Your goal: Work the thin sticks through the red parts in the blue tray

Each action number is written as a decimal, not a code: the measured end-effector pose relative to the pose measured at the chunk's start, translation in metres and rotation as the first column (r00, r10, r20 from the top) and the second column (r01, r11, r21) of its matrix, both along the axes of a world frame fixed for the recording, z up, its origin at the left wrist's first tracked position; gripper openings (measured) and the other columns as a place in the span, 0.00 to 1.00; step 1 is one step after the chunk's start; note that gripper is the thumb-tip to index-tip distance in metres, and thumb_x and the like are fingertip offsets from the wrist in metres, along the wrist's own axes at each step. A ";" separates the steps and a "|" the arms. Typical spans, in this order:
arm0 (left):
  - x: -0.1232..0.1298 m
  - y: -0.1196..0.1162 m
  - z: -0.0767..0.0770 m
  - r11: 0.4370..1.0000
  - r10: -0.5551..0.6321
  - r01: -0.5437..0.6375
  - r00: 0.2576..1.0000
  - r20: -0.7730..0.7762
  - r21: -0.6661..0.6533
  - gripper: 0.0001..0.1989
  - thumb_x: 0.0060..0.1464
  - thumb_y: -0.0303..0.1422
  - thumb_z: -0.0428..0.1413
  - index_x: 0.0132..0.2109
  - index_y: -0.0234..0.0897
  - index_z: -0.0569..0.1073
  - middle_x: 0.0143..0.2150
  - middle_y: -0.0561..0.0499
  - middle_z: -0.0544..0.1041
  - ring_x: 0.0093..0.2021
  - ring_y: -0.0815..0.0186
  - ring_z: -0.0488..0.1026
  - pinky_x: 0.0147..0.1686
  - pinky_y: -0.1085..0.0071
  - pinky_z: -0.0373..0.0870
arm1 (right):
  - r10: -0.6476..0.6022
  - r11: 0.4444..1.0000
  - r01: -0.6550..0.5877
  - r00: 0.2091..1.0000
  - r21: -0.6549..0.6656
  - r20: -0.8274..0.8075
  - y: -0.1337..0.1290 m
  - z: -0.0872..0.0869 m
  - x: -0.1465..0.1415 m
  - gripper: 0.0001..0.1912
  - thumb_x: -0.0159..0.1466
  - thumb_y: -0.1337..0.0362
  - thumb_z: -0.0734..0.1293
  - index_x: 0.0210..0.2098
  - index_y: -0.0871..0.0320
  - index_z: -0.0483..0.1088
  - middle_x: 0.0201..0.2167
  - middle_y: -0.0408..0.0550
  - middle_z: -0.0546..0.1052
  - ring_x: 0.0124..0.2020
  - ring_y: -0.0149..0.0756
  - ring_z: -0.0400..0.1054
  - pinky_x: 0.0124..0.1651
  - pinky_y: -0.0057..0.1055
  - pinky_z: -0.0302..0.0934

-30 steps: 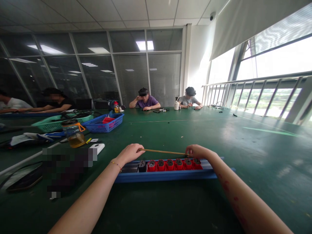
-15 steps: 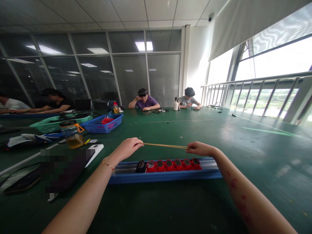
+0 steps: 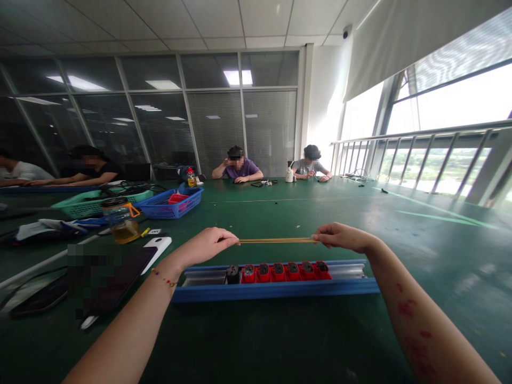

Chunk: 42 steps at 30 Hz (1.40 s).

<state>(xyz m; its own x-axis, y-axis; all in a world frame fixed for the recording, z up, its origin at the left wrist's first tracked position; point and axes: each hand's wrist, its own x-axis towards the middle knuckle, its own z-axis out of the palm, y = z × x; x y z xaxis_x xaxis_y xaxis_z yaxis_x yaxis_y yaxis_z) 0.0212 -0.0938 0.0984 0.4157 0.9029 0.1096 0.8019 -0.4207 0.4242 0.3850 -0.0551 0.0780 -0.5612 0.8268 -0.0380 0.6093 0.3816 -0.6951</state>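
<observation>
A thin tan rubber band (image 3: pixel 276 240) is drawn out straight and level, its two strands close together. My left hand (image 3: pixel 214 244) pinches one end between thumb and fingertips. At the other end, the fingers of my right hand (image 3: pixel 339 236) are closed on it. Below and nearer to me lies a blue rail (image 3: pixel 276 290) with a silvery channel. Several red blocks (image 3: pixel 278 273) with dark tops stand in a row in that channel, and a black block (image 3: pixel 232 273) is at the row's left end. The band is above the row, apart from it.
On the left are a dark tablet-like device (image 3: pixel 116 280), a jar of amber liquid (image 3: pixel 122 226), a green basket (image 3: pixel 82 205) with cables and a blue basket (image 3: pixel 170 208). Co-workers sit at the far side of the green table (image 3: pixel 256 341). A railing (image 3: pixel 424 154) runs along the right.
The band has gone from slightly slanted to level. My right hand has shifted right and up a little, uncovering the rail's right end; my left hand is slightly further right.
</observation>
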 end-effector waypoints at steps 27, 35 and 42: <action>-0.013 0.014 -0.026 0.891 -0.090 0.091 0.996 0.023 -0.445 0.20 0.46 0.49 0.50 0.36 0.36 0.67 0.29 0.52 0.72 0.24 0.69 0.69 0.25 0.74 0.63 | 0.170 0.959 -0.092 0.944 -0.267 0.284 -0.002 -0.007 -0.002 0.27 0.52 0.40 0.59 0.33 0.59 0.62 0.24 0.43 0.71 0.25 0.32 0.67 0.24 0.25 0.54; -0.011 0.015 -0.028 0.867 -0.051 0.057 0.998 0.025 -0.495 0.21 0.45 0.50 0.51 0.36 0.36 0.66 0.30 0.52 0.73 0.26 0.68 0.70 0.26 0.74 0.64 | 0.135 0.968 -0.056 0.939 -0.246 0.317 0.001 -0.011 -0.003 0.27 0.51 0.41 0.61 0.36 0.58 0.62 0.25 0.44 0.73 0.25 0.34 0.68 0.26 0.26 0.55; -0.011 0.016 -0.030 0.861 -0.047 0.059 0.998 0.036 -0.505 0.22 0.43 0.50 0.52 0.37 0.36 0.66 0.29 0.52 0.73 0.26 0.68 0.70 0.27 0.74 0.64 | 0.130 0.965 -0.043 0.934 -0.258 0.333 0.002 -0.014 -0.004 0.28 0.50 0.40 0.61 0.37 0.58 0.62 0.26 0.44 0.73 0.25 0.34 0.68 0.26 0.27 0.56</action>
<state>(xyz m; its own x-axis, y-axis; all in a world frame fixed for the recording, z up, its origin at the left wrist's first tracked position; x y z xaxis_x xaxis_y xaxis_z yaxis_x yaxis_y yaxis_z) 0.0102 -0.0779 0.0683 0.4671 0.8134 -0.3467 0.7727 -0.1848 0.6073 0.3810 -0.0531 0.0643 -0.5460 0.7161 -0.4348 0.7995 0.2901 -0.5260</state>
